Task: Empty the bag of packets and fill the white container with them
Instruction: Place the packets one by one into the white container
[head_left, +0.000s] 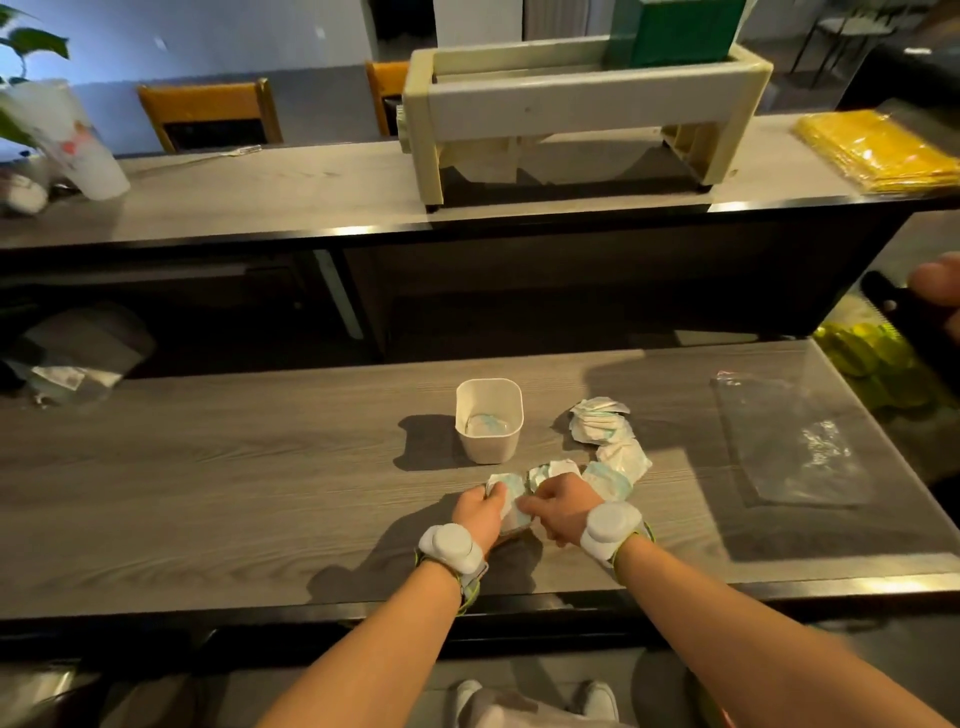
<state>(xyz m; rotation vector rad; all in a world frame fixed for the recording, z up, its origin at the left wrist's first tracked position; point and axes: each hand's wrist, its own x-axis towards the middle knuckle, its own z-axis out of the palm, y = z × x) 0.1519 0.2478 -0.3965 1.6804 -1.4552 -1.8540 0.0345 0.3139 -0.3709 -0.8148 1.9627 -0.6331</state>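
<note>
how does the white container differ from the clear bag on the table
The white container stands upright and open-topped; the clear bag lies flat. The container is opaque with stiff walls; the bag is see-through and limp. The container holds a packet or so; the bag looks empty. Both rest on the same wooden table, untouched by either hand.

Cream dispenser rack (582, 98) on upper counter (311, 192); yellow stack (878, 150) right, plastic cup (78, 140) left.

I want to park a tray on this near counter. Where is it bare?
Bare: the wide stretch left of the white container, and the strip behind it. Crowded: packets right of the container, both hands gathering more in front, the flat clear bag far right.
</note>
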